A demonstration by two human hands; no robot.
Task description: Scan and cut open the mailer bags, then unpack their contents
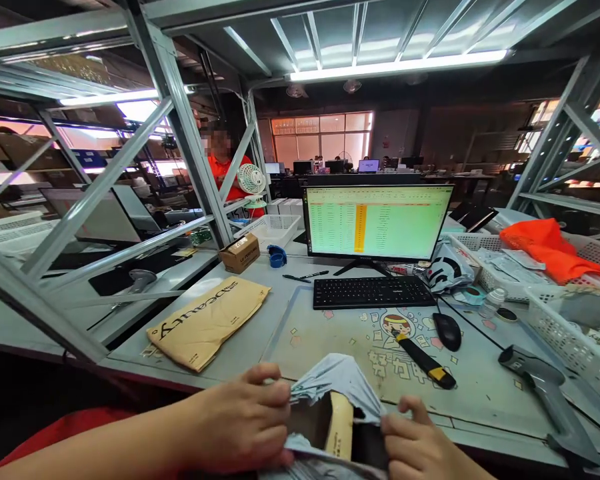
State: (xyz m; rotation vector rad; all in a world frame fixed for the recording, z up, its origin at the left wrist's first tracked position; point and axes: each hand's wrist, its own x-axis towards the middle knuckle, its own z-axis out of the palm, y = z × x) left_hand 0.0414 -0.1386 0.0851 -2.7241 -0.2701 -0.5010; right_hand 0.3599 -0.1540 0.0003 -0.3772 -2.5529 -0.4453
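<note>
Brown paper makes up the big padded envelope (207,321) lying flat on the left part of the grey desk (260,340), with black letters on it. Behind it sits a small cardboard box (240,253), and a blue tape holder (277,256) is just beside that. Far back on the left, a person in an orange shirt (224,168) stands behind a metal rack (180,127), near a little white fan (251,179). Down at the near edge, the left hand (243,421) is curled tight around the left side of a grey plastic mail bag (337,390). The bag is held open, and a tan box (341,433) pokes up inside it. The right hand (423,445) pinches the bag's right edge with bent fingers. Past the hands, a yellow and black knife (425,361) lies on the picture desk mat (330,333). A black keyboard (373,292) sits in front of a screen (377,221) showing a green table. A black mouse (447,331) rests to the right of the knife. A grey scanner (545,393) lies further right, and white baskets (570,333) stand at the far right, with an orange cloth (550,250) on top.
</note>
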